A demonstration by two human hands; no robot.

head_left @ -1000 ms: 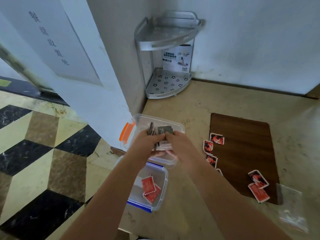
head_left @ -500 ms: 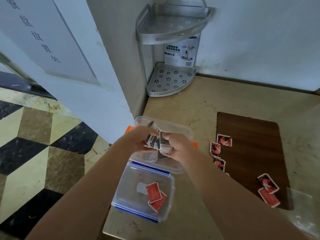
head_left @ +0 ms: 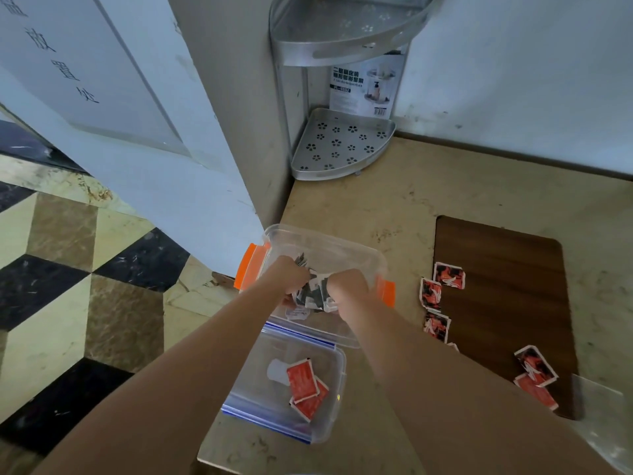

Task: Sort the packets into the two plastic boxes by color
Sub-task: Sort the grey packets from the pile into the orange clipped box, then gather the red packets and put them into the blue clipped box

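Observation:
Both hands are inside the clear box with orange clips [head_left: 356, 250]. My left hand [head_left: 289, 277] and my right hand [head_left: 347, 287] together grip a bunch of dark grey packets [head_left: 313, 294] low in that box. Closer to me stands a clear box with blue clips [head_left: 253, 385], holding two red packets [head_left: 303, 380]. Several red-and-black packets lie on the brown board: some near its left edge [head_left: 448, 275], others at its near right corner [head_left: 534, 366].
The brown board [head_left: 507, 286] lies on the beige counter [head_left: 370, 204]. A metal corner rack [head_left: 339, 145] stands in the far corner. The counter ends at the left, with a tiled floor [head_left: 68, 286] below. A clear plastic bag [head_left: 603, 426] lies at the right.
Both hands have sunk with the grey packets from above the orange-clipped box down into it. The view has shifted closer.

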